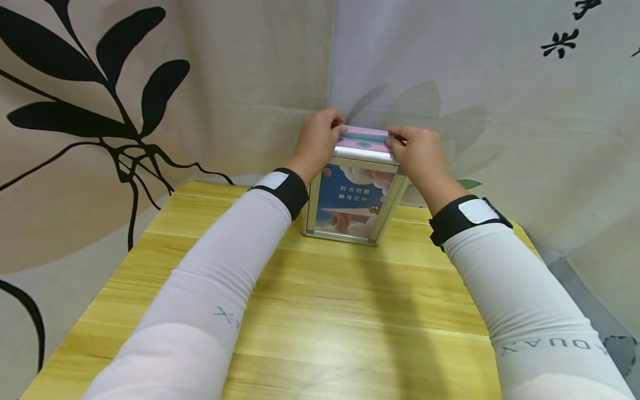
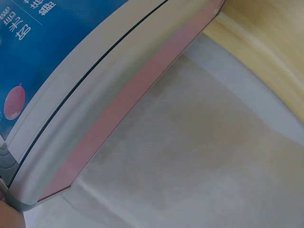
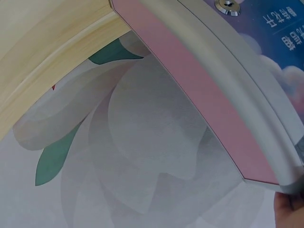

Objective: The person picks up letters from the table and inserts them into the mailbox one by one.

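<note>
A letter box (image 1: 345,197) stands upright on the table, its silver frame around a blue front picture with white Chinese writing. On its pink top (image 1: 362,145) runs a thin teal-grey strip (image 1: 365,135); I cannot tell whether it is a separate piece. My left hand (image 1: 320,136) pinches the strip's left end, thumb and fingertips close together. At the other end my right hand (image 1: 417,150) does likewise, thumb in front and forefinger behind. Both wrist views show the box's pink side panels (image 2: 123,102) (image 3: 199,90), with only bits of fingers (image 2: 10,216) (image 3: 289,211) at its corners.
The yellow wood-grain table (image 1: 320,311) carries the box near its back edge. Behind it hang pale cloths, the left one with a large black plant print (image 1: 125,44). A small round lock (image 3: 228,5) sits on the box's front.
</note>
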`<state>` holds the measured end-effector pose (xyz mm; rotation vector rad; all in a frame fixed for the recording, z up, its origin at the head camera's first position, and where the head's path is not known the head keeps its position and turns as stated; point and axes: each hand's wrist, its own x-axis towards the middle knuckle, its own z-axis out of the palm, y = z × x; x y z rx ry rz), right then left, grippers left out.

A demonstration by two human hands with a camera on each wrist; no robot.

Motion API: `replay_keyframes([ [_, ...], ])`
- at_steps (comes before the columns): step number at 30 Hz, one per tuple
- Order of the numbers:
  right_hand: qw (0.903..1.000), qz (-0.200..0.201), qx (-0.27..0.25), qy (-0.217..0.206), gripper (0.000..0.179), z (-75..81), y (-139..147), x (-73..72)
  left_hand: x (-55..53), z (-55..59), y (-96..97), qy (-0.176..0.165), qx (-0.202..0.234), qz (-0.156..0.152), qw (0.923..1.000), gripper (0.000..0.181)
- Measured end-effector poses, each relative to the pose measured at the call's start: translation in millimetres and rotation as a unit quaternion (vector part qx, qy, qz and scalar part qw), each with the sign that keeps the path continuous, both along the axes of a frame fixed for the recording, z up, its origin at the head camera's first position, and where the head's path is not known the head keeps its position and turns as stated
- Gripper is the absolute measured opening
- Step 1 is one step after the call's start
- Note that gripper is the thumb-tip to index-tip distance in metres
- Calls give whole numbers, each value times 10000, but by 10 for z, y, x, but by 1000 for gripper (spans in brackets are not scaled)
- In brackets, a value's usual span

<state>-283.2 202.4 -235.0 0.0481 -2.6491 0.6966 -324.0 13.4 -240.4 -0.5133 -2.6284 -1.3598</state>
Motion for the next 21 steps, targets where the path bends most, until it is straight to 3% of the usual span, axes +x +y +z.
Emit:
replay_keyframes([
  [13, 9998, -21, -129, -168, 30, -9, -3, 25, -3, 2, 3, 267, -217, 55, 9994, 21],
  [21, 9996, 38, -236, -128, 34, -20, 0, 53, 4, -12, -3, 591, -541, -83, 9967, 27],
])
